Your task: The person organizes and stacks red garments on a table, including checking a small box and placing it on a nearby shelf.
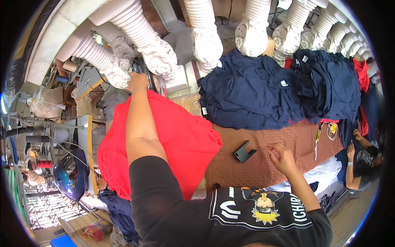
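Note:
My left arm stretches over a pile of red cloth (181, 131) on the left part of the table. At its far edge my left hand (138, 82) is closed around part of a dark object (151, 78), mostly hidden and too unclear to name. My right hand (282, 158) hovers above the brown table cover (263, 144) with loosely curled fingers, thumb apart, and nothing seen in it. Just left of that hand lies a small black notched block (244, 152).
Heaped navy garments (251, 92) cover the back right. White balusters (205, 33) line the far edge. A yellow-handled tool (319, 131) and a coiled cord (331, 131) lie at right. Another person (364, 162) works at the far right. A dark helmet (70, 175) sits at left.

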